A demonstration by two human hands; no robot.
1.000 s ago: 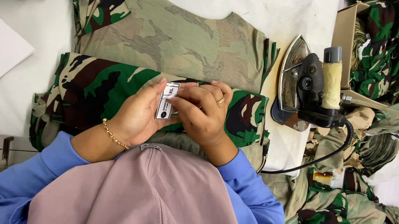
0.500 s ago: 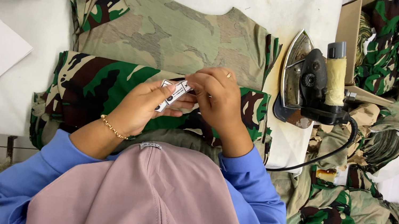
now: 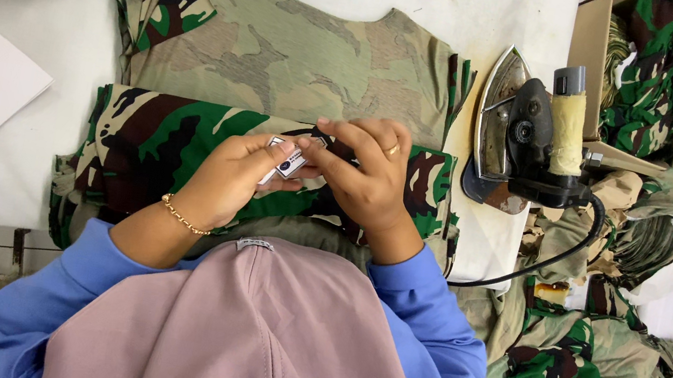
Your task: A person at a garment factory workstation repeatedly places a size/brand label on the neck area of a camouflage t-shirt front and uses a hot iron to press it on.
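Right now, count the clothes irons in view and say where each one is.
1. A single clothes iron stands on its heel on the white table, right of the camouflage shirt. The garment piles at the right may hide others.

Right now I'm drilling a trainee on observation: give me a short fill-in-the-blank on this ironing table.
1. Both hands, left hand and right hand, pinch a small white ____.
2. The left wrist wears a gold ____.
3. The iron stands to the ____ of the folded camouflage shirt.

Missing words: tag; bracelet; right
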